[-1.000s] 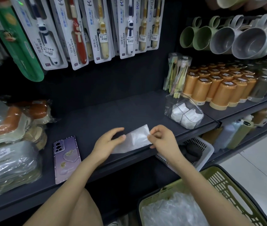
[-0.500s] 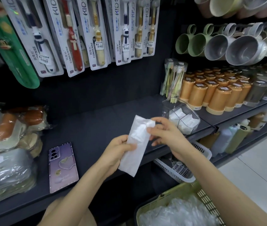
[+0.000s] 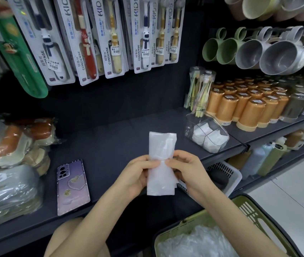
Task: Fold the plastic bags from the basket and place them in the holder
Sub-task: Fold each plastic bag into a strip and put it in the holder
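A translucent white plastic bag (image 3: 161, 145), folded into a narrow strip, stands upright in the air in front of the dark shelf (image 3: 110, 145). My left hand (image 3: 138, 175) pinches its left edge at mid-height, and my right hand (image 3: 186, 169) pinches the right edge at the same height. The clear two-compartment holder (image 3: 206, 135) sits on the shelf to the right with folded white bags inside. At the bottom right, the green basket (image 3: 249, 212) holds a heap of loose plastic bags (image 3: 195, 242).
A purple phone (image 3: 72, 186) lies on the shelf left of my hands. Wrapped packages (image 3: 8, 164) pile up at far left. Orange canisters (image 3: 247, 106) stand right of the holder, toothbrush packs (image 3: 110, 39) hang above, and a white basket (image 3: 223, 173) sits on the lower shelf.
The bag went from lying across the shelf edge to being lifted and turned upright. Both hands now pinch it at its middle, closer together than before.
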The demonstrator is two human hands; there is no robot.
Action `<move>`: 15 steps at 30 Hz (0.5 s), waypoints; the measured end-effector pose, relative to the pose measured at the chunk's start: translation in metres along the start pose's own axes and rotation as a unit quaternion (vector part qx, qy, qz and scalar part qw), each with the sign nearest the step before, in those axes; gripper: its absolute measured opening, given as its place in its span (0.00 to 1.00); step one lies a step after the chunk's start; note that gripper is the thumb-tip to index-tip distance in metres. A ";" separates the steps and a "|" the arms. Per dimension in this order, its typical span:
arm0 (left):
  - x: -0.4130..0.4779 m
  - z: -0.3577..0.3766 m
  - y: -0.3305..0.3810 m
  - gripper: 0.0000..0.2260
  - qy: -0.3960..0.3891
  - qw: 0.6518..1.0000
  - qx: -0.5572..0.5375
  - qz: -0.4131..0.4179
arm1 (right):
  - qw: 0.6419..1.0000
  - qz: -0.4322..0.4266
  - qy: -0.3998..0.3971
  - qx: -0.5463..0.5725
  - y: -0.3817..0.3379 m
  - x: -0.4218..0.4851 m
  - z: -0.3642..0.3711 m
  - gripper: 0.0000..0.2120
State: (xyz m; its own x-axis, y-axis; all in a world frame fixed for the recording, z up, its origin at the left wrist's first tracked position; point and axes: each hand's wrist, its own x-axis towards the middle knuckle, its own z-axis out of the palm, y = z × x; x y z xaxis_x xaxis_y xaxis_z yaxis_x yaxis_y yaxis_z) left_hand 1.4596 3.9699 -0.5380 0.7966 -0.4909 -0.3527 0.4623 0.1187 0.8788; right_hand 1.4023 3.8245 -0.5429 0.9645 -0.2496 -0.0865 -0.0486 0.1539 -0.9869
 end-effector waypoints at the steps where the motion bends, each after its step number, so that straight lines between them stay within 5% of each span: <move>1: -0.001 0.000 0.001 0.17 -0.010 1.000 -0.009 -0.004 | 1.000 -0.004 0.002 0.002 0.001 0.000 -0.001 0.07; 6: 0.002 -0.010 0.013 0.20 -0.062 0.997 -0.044 -0.033 | 0.993 -0.110 0.018 -0.051 -0.005 -0.001 -0.009 0.07; 10: 0.007 -0.003 0.019 0.21 -0.100 0.989 0.102 -0.021 | 0.965 -0.229 0.011 -0.129 -0.005 0.006 -0.020 0.18; 15: 0.019 0.010 0.022 0.13 -0.130 0.966 0.219 0.041 | 0.954 -0.247 0.007 -0.168 -0.010 0.009 -0.038 0.20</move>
State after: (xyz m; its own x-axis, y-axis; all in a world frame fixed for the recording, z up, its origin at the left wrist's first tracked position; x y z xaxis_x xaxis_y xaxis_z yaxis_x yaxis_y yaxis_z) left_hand 1.4809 3.9548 -0.5223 0.6724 -0.7022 -0.2341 0.1484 -0.1820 0.9720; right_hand 1.4013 3.7840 -0.5386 0.8876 -0.2254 0.4016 0.3285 -0.3013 -0.8952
